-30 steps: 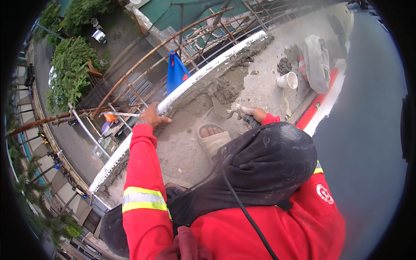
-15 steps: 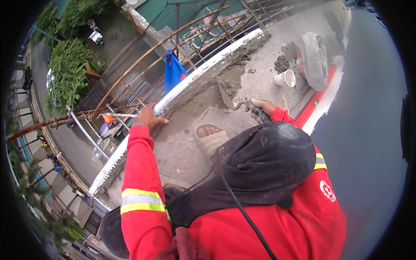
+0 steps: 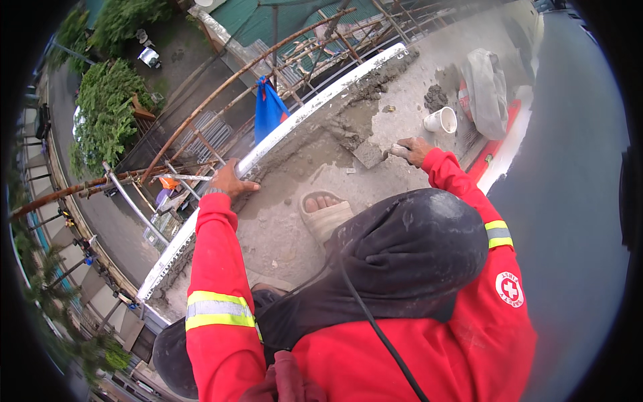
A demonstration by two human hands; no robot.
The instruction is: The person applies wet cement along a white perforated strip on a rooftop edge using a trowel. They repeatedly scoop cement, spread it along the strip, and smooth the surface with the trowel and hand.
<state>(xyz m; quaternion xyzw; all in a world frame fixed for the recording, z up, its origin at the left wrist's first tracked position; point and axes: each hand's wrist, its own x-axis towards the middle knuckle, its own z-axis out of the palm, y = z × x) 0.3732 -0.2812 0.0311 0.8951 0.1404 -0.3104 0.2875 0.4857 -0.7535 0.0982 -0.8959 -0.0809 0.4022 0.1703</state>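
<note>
My right hand (image 3: 413, 152) is closed round the handle of a trowel. The trowel's blade (image 3: 369, 154) lies low over the grey slab, its tip beside a ridge of wet mortar (image 3: 343, 132). Across the white edge strip (image 3: 268, 149) of the ledge rests my left hand (image 3: 230, 181), thumb stretched out on the inner side and fingers over the outer side, partly hidden. Wet mortar runs along the inner side of this strip.
A white cup (image 3: 440, 121), a lump of mortar (image 3: 435, 98), a grey sack (image 3: 485, 94) and a red level (image 3: 494, 144) lie to the right. Beyond the strip are scaffold poles (image 3: 228, 82), a blue cloth (image 3: 268, 112) and a drop to the ground. My sandalled foot (image 3: 324, 209) stands on the slab.
My right hand has moved a little up and right with the trowel. The trowel's blade has turned from edge-on to flatter, beside the mortar. The left hand has stayed on the strip.
</note>
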